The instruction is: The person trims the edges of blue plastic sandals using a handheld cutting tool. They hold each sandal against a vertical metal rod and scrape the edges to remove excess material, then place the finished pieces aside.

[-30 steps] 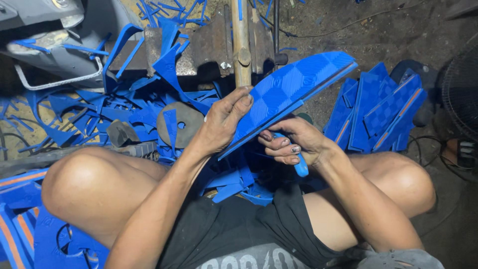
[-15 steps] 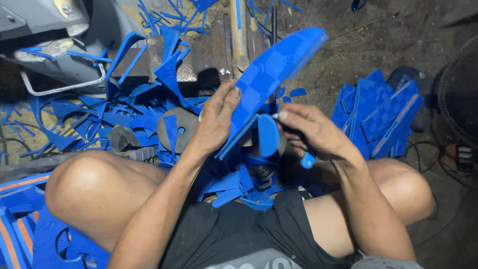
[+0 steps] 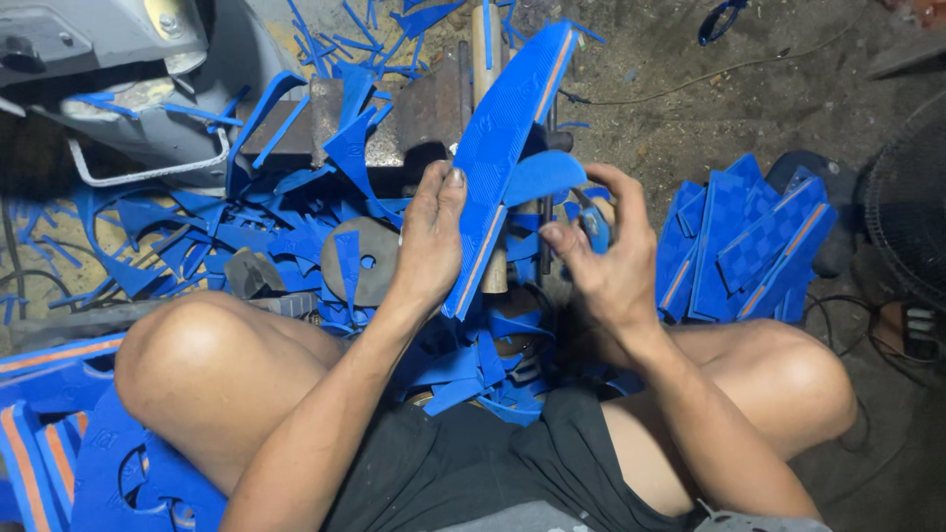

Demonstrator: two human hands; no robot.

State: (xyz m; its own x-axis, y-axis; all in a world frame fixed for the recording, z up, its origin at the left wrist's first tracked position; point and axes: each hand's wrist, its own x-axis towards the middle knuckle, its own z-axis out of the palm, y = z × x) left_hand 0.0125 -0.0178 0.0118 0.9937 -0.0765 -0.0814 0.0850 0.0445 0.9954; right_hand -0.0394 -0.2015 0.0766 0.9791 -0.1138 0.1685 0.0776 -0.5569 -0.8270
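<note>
My left hand grips a long blue textured foam sheet with an orange edge stripe, holding it tilted nearly upright over my lap. Close to the sheet's right edge, my right hand curls around a blue-handled cutting tool. A curved blue offcut sticks out from the sheet just above that hand. The tool's blade is hidden behind my fingers.
Blue foam scraps litter the ground ahead and on my lap. A stack of blue checkered sheets lies at right, more sheets at lower left. A metal anvil block, a grey machine and a black fan surround me.
The sheet has swung from lying almost flat to standing nearly upright. My right hand rose from under it to its right edge, and a curved offcut now hangs free.
</note>
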